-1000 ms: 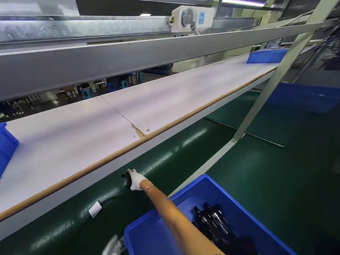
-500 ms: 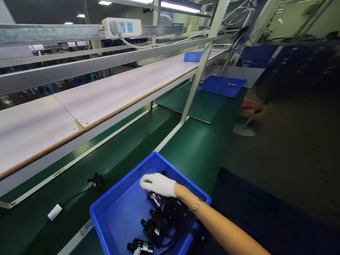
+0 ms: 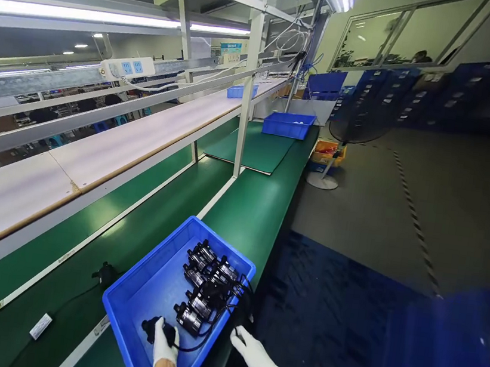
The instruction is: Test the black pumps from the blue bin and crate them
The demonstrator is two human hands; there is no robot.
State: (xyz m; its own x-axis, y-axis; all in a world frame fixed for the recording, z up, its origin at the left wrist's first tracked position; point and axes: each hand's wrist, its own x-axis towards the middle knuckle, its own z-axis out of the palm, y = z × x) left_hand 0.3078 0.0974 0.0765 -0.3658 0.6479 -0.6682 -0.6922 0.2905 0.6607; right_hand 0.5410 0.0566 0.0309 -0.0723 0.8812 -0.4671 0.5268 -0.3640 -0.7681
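A blue plastic tray [image 3: 140, 290] holds several small black pump-like units [image 3: 189, 317] with silver labels, nozzles and black cables. My left hand [image 3: 166, 344], in a white glove, is inside the tray's near part, its fingers closed around a black pump-like unit [image 3: 150, 329]. That unit's cable trails right toward the other cables [image 3: 239, 294], which hang over the tray's right rim. Just outside that rim, below the hanging cables, is my gloved right hand [image 3: 255, 358]. Its thumb and fingers are apart, and nothing shows in them.
Left of the tray, another black unit [image 3: 105, 274] lies on the green bench [image 3: 251, 202], its cable bearing a white tag [image 3: 41, 326]. A pale shelf [image 3: 107, 165] runs along the left behind a metal post [image 3: 248, 87]. Farther off are a blue bin [image 3: 288, 126] and a fan [image 3: 324, 179].
My right hand has left the units inside the tray and moved to outside its right rim. My left hand now grips a unit in the tray's near part. The view has shifted right.
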